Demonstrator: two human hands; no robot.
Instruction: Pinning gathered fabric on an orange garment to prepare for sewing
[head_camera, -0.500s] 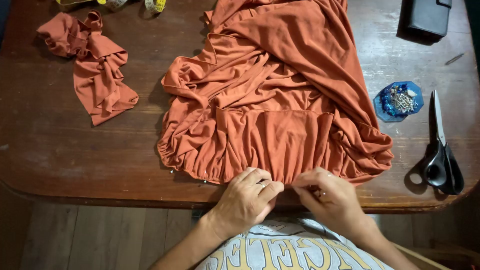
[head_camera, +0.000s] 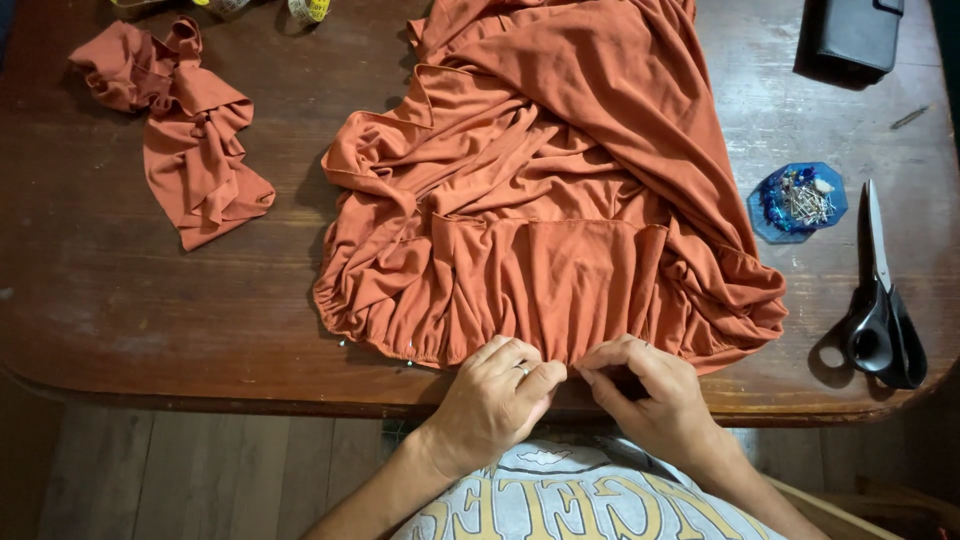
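A large rust-orange garment (head_camera: 560, 190) lies bunched on the dark wooden table (head_camera: 120, 290), its gathered hem along the near edge. My left hand (head_camera: 495, 400) and my right hand (head_camera: 645, 395) meet at the middle of that hem, fingertips pinching the fabric edge close together. A ring shows on my left hand. Whether a pin sits between the fingers is hidden. Small pin heads show along the hem to the left (head_camera: 410, 352).
A smaller piece of the same orange fabric (head_camera: 185, 130) lies at the far left. A blue dish of pins (head_camera: 797, 200) and black-handled scissors (head_camera: 880, 300) sit on the right. A black case (head_camera: 855, 35) rests at the far right corner, a tape measure (head_camera: 310, 10) at the top.
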